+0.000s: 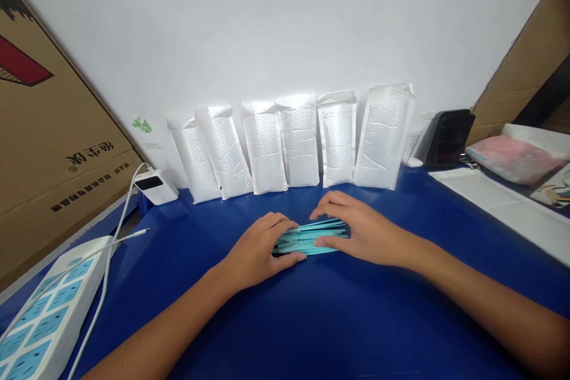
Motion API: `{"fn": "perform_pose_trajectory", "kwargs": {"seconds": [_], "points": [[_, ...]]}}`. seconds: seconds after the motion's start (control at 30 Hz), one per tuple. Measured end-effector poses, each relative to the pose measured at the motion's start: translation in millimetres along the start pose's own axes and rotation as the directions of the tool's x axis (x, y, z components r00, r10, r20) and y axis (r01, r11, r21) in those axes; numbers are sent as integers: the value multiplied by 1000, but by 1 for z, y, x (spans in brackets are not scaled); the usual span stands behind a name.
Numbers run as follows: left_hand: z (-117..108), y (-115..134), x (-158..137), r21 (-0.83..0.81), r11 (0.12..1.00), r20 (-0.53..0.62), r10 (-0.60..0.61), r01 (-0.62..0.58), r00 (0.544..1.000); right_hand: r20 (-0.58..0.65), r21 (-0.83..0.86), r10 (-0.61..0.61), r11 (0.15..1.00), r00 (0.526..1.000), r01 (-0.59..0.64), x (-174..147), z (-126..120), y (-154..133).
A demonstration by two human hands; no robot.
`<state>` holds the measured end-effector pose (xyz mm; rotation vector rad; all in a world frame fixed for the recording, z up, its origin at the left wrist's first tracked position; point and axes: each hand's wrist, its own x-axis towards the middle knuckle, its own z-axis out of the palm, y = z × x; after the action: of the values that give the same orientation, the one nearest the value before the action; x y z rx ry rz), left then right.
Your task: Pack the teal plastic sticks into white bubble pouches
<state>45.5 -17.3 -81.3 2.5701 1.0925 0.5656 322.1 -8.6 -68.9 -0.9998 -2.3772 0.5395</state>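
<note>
Six white padded envelopes leaned vs. the wall, contents hidden. Teal strips lay on the blue table btwn. your hands: L hand half-curled, thumb & fingers flanking the strips, grip unclear; R hand arched, thumb over strips, fingers spread, holding nothing.

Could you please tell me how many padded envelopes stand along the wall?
6, in one row from left to right: first envelope, second envelope, third envelope, fourth envelope, fifth envelope, sixth envelope. Others could be hidden behind.
</note>
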Motion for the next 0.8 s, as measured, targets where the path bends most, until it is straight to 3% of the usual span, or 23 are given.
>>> {"fn": "perform_pose_trajectory", "kwargs": {"seconds": [0.17, 0.8], "points": [[0, -1, 0, -4, 1000, -5, -14, 14, 1000, 198, -45, 90, 996, 976, -82, -3, -9, 4], [-1, 0, -1, 55, 998, 30, 10, -11, 999, 219, 28, 104, 993, 970, -112, 2, 5, 1]]}}
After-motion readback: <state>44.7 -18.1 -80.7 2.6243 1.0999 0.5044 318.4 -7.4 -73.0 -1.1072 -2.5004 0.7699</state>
